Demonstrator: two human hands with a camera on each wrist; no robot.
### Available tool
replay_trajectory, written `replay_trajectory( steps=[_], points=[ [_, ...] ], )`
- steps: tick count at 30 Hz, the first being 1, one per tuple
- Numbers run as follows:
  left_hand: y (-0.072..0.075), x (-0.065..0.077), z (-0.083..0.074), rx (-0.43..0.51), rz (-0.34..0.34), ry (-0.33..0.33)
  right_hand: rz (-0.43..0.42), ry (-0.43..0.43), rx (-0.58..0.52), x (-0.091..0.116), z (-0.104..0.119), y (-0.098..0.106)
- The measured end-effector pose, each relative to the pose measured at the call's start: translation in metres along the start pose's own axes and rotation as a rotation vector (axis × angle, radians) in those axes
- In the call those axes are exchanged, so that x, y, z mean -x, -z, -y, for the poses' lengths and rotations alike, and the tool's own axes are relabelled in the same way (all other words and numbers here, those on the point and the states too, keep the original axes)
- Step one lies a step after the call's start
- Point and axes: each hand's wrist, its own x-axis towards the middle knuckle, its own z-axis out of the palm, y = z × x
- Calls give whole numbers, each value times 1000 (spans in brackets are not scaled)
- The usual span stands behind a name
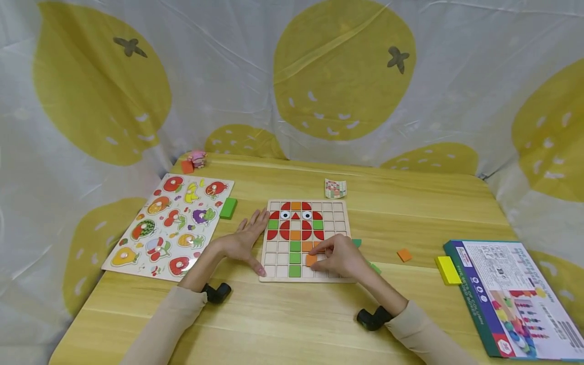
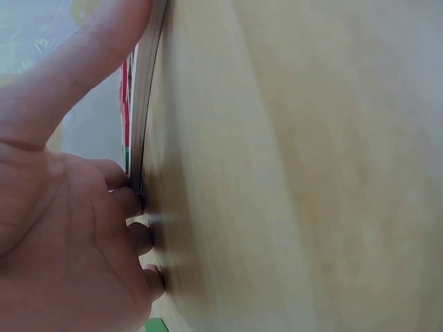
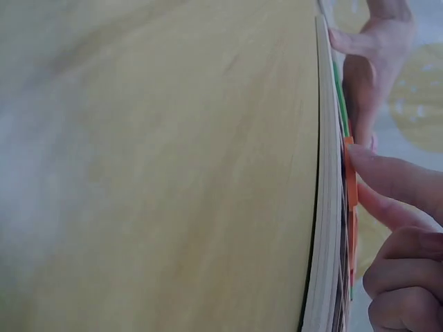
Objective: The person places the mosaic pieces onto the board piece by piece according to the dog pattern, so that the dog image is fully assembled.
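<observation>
A wooden grid board (image 1: 271,259) lies on the table with red, green and orange tiles and two eye tiles set in its squares. Spread along its left edge is my left hand (image 1: 242,245), thumb at the near corner and fingers straight against the side. My right hand (image 1: 342,257) pinches an orange square tile (image 1: 311,260) between thumb and forefinger over the board, right of a column of green tiles (image 1: 295,258). In the right wrist view, the pinched orange tile (image 3: 351,173) stands tilted up from the board; whether it touches the bottom of a square I cannot tell.
Left of the board lies a fruit puzzle (image 1: 207,203), beside a green block (image 1: 228,208). A small pattern card (image 1: 335,188) sits behind the board. To the right are a loose orange tile (image 1: 404,255), a yellow block (image 1: 448,270) and a boxed toy (image 1: 524,299).
</observation>
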Motion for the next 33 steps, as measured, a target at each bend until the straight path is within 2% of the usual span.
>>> replay_trajectory(
  steps=[6,18,28,33],
  points=[
    [0,0,1,5,-2,-1,19,32,26,-3,2,-2],
    [0,1,0,2,-6,-7,-15,46,71,-5,8,-5],
    [1,0,-1,4,-3,-8,86,66,-35,-13,1,2],
    [1,0,0,13,-3,-7,175,98,-101,-18,-5,8]
  ],
)
